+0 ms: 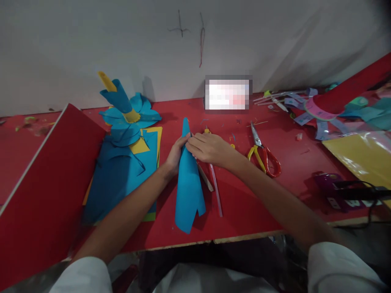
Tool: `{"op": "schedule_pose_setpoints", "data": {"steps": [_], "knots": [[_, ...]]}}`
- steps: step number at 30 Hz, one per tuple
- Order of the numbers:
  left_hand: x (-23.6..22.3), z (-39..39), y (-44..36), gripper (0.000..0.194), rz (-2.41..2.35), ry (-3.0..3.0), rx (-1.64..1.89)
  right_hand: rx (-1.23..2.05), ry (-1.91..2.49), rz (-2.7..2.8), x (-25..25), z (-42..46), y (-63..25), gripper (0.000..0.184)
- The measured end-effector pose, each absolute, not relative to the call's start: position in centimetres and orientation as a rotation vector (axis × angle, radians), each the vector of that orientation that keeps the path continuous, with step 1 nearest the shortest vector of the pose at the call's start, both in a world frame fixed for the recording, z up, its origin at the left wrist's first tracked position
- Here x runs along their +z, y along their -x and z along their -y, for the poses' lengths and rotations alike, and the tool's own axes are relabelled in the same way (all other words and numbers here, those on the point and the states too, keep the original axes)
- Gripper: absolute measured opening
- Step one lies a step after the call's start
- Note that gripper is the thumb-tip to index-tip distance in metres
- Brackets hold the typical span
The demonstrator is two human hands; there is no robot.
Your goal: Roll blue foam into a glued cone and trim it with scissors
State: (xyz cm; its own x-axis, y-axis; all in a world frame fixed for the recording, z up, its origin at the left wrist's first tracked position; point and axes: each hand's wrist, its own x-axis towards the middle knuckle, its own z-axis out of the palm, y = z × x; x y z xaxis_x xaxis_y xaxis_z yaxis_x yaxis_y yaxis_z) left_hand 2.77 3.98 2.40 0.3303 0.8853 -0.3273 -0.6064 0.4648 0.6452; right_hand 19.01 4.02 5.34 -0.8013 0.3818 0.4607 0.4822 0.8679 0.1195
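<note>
A blue paper cone [188, 183] is held above the red table, its narrow tip pointing away from me and its wide, uneven end toward me. My left hand [176, 154] grips the cone's left side near the tip. My right hand [209, 148] closes over the cone's right side, its fingertips meeting the left hand's. What the right fingertips pinch is partly hidden. Just right of the cone lie a clear glue stick [216, 191] and a flat wooden strip [205, 178], both partly under my right hand.
Scissors [259, 152] with red and yellow handles lie to the right. At left, a blue and yellow paper flower [134, 116] stands behind blue sheets [122, 187], beside a red panel [45, 191]. A blurred screen [228, 93] leans on the wall. Yellow wrapped sheets [360, 156] lie far right.
</note>
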Motion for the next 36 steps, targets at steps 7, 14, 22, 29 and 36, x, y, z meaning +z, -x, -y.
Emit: {"op": "schedule_pose_setpoints", "data": {"steps": [7,14,22,29,36], "knots": [[2.0,-3.8,-2.6,0.025,-0.702,-0.520,1.062,-0.474,0.647,2.581,5.4,-3.8,-19.0,0.029],[2.6,-3.7,-2.9,0.018,-0.712,-0.501,1.136,-0.575,0.701,2.611,6.1,-3.1,-18.6,0.033],[2.6,-3.8,-2.7,0.016,-0.785,-0.492,1.129,-0.233,0.832,2.562,5.8,-2.0,-18.4,0.035],[2.6,-4.2,-2.1,0.014,-0.600,-0.509,1.129,0.591,1.226,2.026,3.9,2.1,-18.0,0.022],[4.7,-3.7,-2.5,0.017,-0.626,-0.487,1.143,1.225,1.075,1.649,3.1,4.1,-16.8,0.048]]}}
